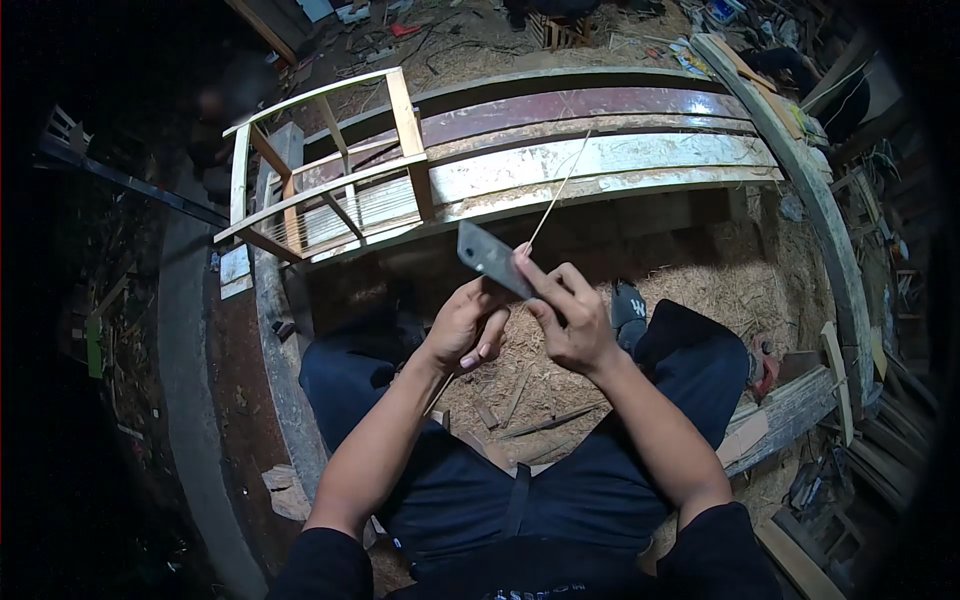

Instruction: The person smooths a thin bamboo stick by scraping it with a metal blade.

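A broad, flat grey knife blade [489,258] with a dark round spot near its end is held up between my hands, slightly blurred. My right hand [575,318] is closed on its lower right part, thumb and fingers pinching it. A long thin wooden strip [557,194] slants past the right fingertips and the blade, down to my left hand [465,328]. That hand is closed round the strip, whose lower end shows below it near my forearm. The knife's handle cannot be made out.
Ahead stands a low plank bench [620,155], with a small slatted wooden frame [412,130] on its left end. Long timber beams [815,190] run along the sides. Shavings [510,370] and wood offcuts cover the ground between my legs.
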Tool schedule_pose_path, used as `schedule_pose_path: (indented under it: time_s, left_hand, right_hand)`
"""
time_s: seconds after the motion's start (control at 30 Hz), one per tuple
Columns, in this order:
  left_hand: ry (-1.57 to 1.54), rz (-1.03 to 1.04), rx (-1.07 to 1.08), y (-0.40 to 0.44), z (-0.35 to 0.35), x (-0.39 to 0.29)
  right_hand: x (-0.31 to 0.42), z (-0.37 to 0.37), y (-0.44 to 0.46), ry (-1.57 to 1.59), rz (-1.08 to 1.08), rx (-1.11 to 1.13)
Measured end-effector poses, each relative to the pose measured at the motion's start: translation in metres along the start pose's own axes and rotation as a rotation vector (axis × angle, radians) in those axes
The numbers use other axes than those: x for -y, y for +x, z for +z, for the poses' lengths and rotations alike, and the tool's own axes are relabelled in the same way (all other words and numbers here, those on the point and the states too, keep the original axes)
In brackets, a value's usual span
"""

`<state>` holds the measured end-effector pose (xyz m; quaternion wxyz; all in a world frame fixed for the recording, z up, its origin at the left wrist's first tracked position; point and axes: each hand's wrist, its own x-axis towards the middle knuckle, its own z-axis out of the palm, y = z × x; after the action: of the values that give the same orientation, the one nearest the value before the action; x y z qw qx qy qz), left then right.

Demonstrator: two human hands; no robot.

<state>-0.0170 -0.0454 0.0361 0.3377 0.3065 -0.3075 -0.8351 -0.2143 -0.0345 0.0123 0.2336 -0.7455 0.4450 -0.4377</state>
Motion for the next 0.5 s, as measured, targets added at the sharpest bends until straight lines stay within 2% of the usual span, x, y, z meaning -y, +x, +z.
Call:
schedule_pose_path:
  time_s: [0.1,0.17,0.23,0.3,0.33,0.37,0.43,0.5]
  left_hand:
    - [-0.114,-0.029,-0.033,-0.003,0.008,-0.005]
    - [-0.034,-0.024,0.117,0.000,-0.005,-0.002]
    - [-0.053,-0.018,0.107,0.001,-0.005,0.000]
    - [-0.014,-0.008,0.070,0.000,-0.006,0.003]
    - [-0.148,-0.055,-0.073,-0.004,0.012,-0.004]
    - [-0.142,-0.062,-0.075,-0.004,0.008,-0.004]
    - [0.009,-0.043,0.085,-0.002,-0.001,-0.003]
    - [0.019,-0.019,0.072,-0.001,0.000,0.001]
  right_hand:
    - [0.006,-0.003,-0.002,-0.032,-0.031,0.034]
    - [-0.002,-0.006,0.004,-0.019,0.031,-0.083]
    - [-0.007,-0.007,0.005,0.001,0.072,-0.130]
    - [-0.004,-0.005,0.002,-0.020,-0.041,-0.034]
    - [0.003,-0.004,-0.004,-0.007,-0.062,0.046]
    - [0.001,-0.005,-0.001,-0.003,-0.057,0.039]
    - [-0.010,-0.012,0.008,-0.033,0.064,-0.083]
    - [-0.013,-0.019,0.010,-0.022,0.113,-0.062]
